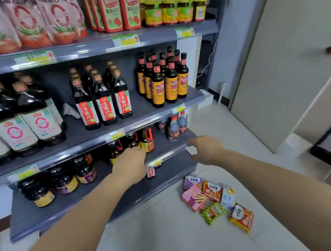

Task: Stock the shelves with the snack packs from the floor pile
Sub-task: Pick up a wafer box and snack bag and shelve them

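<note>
Several snack packs (216, 200) lie heaped on the floor, well below both your hands. Your right hand (205, 150), fingers loosely parted and holding nothing, hovers at the shelf (163, 145) edge. Your left hand (131, 164) reaches among dark bottles (147, 137); whether it grips one cannot be told.

The left hand (130, 162) stretched to dark bottles (145, 137) on a low shelf (163, 147). The right hand (206, 149) hung at its three o'clock, by the shelf edge. Snack packs (214, 200) lay at the right hand's six o'clock.
</note>
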The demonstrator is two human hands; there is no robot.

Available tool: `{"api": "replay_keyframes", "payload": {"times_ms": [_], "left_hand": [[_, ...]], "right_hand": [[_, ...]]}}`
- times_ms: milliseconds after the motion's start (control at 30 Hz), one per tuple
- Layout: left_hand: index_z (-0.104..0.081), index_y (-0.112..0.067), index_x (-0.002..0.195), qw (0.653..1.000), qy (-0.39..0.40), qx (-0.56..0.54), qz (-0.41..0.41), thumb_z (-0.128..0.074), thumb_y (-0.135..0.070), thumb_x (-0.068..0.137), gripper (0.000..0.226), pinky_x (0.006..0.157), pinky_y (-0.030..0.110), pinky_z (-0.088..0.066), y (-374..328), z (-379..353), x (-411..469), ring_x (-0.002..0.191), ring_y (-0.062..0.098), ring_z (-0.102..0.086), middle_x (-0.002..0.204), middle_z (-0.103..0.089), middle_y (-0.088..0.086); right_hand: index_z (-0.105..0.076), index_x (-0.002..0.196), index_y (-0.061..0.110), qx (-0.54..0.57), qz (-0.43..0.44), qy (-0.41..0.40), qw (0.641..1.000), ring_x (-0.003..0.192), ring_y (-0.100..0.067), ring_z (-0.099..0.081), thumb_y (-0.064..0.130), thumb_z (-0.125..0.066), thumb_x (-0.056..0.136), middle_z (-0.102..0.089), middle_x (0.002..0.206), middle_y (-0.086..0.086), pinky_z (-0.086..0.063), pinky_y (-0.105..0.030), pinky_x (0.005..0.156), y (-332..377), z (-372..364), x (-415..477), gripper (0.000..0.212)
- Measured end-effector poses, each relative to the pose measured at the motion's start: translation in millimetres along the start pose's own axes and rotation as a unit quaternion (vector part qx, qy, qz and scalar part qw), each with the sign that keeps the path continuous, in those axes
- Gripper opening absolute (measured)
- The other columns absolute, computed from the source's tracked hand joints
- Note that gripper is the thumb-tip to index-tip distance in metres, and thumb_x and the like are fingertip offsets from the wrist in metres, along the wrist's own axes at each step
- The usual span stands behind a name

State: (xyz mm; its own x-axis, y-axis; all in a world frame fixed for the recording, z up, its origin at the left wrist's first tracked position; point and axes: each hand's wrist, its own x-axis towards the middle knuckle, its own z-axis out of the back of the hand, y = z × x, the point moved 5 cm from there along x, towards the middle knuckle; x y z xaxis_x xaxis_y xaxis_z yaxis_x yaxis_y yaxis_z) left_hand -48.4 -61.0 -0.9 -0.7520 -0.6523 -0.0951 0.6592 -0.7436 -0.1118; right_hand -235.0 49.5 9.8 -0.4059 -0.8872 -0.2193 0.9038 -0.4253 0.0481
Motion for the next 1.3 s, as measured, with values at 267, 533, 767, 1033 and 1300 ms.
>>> {"api": "replay_keyframes", "payload": {"times_ms": [267, 533, 767, 1033, 1300], "left_hand": [[-0.049, -0.013, 0.128, 0.993, 0.042, 0.005, -0.109, -0.058, -0.031, 0.091, 0.042, 0.092, 0.040, -0.046, -67.3, -40.3, 98.2, 0.121, 0.028, -0.046, 0.124, -0.053, 0.007], [-0.046, -0.012, 0.133, 0.979, 0.094, 0.019, -0.180, -0.055, -0.025, 0.093, 0.043, 0.092, 0.039, -0.045, -142.2, -94.9, 169.2, 0.123, 0.026, -0.046, 0.129, -0.051, 0.008], [-0.052, -0.012, 0.122, 0.975, 0.133, 0.006, -0.180, -0.057, -0.021, 0.090, 0.033, 0.078, 0.037, -0.048, -194.7, -156.0, 229.8, 0.106, 0.026, -0.056, 0.112, -0.059, 0.008], [-0.058, -0.017, 0.119, 0.971, 0.168, -0.019, -0.166, -0.059, -0.030, 0.090, 0.032, 0.077, 0.033, -0.050, -216.2, -240.5, 286.1, 0.103, 0.023, -0.061, 0.112, -0.064, 0.004], [-0.053, -0.020, 0.128, 0.963, 0.227, -0.031, -0.143, -0.057, -0.032, 0.092, 0.038, 0.082, 0.037, -0.051, -209.0, -324.8, 343.2, 0.108, 0.025, -0.058, 0.119, -0.061, 0.004]], "right_hand": [[-0.045, 0.140, 0.023, 0.020, -0.126, 0.023, 0.992, 0.129, -0.025, -0.045, 0.033, -0.060, 0.092, -0.051, 0.139, -0.004, -0.044, -0.035, 0.098, -100.6, -30.6, 13.0, 0.052], [-0.045, 0.140, 0.024, 0.042, -0.194, 0.061, 0.978, 0.129, -0.023, -0.046, 0.033, -0.059, 0.092, -0.051, 0.139, -0.002, -0.045, -0.036, 0.098, -185.6, -71.2, 27.5, 0.051], [-0.046, 0.139, 0.024, 0.076, -0.208, 0.106, 0.969, 0.130, -0.023, -0.044, 0.034, -0.058, 0.092, -0.051, 0.140, -0.001, -0.044, -0.038, 0.101, -254.3, -121.7, 62.5, 0.049], [-0.049, 0.136, 0.027, 0.099, -0.234, 0.176, 0.951, 0.127, -0.021, -0.047, 0.033, -0.056, 0.093, -0.053, 0.136, 0.001, -0.046, -0.035, 0.096, -310.3, -198.8, 99.8, 0.044], [-0.053, 0.131, 0.029, 0.126, -0.268, 0.229, 0.927, 0.123, -0.020, -0.049, 0.031, -0.053, 0.092, -0.055, 0.130, 0.002, -0.045, -0.031, 0.086, -343.1, -276.8, 144.9, 0.039]]}}
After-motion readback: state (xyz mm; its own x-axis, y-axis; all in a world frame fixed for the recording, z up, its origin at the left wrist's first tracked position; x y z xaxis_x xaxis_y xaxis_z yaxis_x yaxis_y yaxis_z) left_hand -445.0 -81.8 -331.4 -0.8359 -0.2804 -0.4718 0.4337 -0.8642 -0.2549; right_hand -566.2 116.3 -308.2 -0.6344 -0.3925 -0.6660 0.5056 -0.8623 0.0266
